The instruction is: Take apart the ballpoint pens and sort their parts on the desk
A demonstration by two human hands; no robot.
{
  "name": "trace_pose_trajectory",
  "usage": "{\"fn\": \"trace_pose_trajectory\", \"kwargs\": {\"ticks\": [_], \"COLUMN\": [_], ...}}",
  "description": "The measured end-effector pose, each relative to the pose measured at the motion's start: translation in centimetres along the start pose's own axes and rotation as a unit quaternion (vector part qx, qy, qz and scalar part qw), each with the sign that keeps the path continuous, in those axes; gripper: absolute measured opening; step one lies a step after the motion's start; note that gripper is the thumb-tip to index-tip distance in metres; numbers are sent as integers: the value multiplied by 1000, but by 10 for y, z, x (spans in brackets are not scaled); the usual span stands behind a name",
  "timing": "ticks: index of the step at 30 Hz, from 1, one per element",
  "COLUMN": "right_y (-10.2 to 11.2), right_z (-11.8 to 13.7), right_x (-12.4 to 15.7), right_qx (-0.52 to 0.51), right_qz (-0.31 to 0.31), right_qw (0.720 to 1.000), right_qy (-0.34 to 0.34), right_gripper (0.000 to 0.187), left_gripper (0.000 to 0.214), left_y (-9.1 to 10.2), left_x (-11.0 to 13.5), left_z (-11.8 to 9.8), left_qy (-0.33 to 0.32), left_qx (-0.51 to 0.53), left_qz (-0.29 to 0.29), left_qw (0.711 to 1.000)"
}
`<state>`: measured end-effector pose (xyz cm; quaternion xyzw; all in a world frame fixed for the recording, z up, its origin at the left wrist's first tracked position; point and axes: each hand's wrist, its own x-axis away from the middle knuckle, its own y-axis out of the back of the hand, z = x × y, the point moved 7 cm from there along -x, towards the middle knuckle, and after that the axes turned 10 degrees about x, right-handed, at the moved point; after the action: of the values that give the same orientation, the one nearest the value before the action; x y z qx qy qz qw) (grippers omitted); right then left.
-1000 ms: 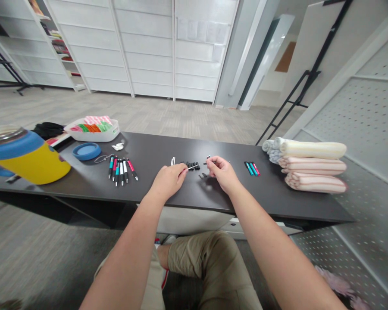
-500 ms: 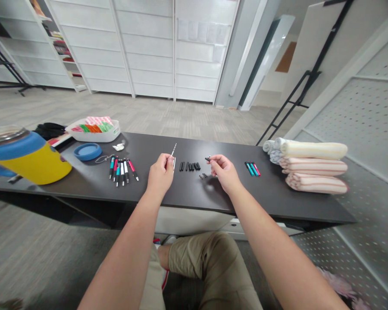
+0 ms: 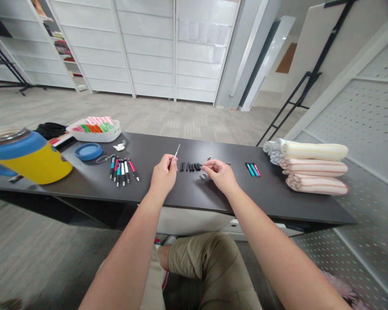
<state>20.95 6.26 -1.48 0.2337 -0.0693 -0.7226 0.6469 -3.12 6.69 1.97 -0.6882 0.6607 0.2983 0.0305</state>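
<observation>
My left hand (image 3: 164,173) is closed around a slim white pen refill (image 3: 177,150), whose tip points up and away from me. My right hand (image 3: 222,175) pinches a small black pen grip (image 3: 200,165) at the right end of a row of black pen grips (image 3: 190,167) on the table. Small metal pen tips (image 3: 203,176) lie just below those fingertips, partly hidden by the hand. Left of my left hand is a bunch of assembled pens (image 3: 123,171) in several colours. Teal and pink pen barrels (image 3: 252,169) lie to the right of my right hand.
The dark table (image 3: 194,198) spans the view. Rolled towels (image 3: 315,168) are stacked at its right end. At the left stand a yellow and blue tumbler (image 3: 40,161), a blue lid (image 3: 88,151), crumpled tissue (image 3: 119,147) and a white basket (image 3: 97,136) with colourful packets.
My right hand has brought the black pen grip down and left to the end of the row. My left hand has shifted slightly right, the refill tilting more to the right.
</observation>
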Motion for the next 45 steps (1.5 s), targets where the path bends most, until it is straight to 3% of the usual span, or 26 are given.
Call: {"fn": "trace_pose_trajectory", "kwargs": {"ticks": [3, 7, 12, 17, 22, 30, 45], "right_y": [-3, -18, -38, -55, -78, -82, -83], "right_z": [13, 35, 48, 53, 55, 53, 51], "right_x": [6, 12, 16, 14, 7, 5, 4], "right_qx": [129, 271, 361, 404, 466, 472, 424], "right_qz": [-27, -33, -11, -13, 6, 5, 38], "right_qw": [990, 949, 895, 866, 841, 844, 864], "right_qy": [54, 158, 261, 293, 276, 254, 271], "right_gripper": [28, 13, 16, 26, 29, 21, 16], "left_gripper": [23, 21, 16, 15, 15, 17, 20], "left_y": [-1, -1, 0, -1, -2, -6, -11], "left_x": [-1, -3, -4, -2, 0, 0, -1], "left_z": [2, 6, 8, 8, 9, 12, 14], "left_qy": [5, 22, 42, 48, 60, 97, 99], "left_qx": [-13, -38, -60, -79, -93, -148, -182], "left_qz": [1, -3, -15, -12, 0, 35, 56], "left_qw": [1000, 999, 997, 996, 994, 984, 977]}}
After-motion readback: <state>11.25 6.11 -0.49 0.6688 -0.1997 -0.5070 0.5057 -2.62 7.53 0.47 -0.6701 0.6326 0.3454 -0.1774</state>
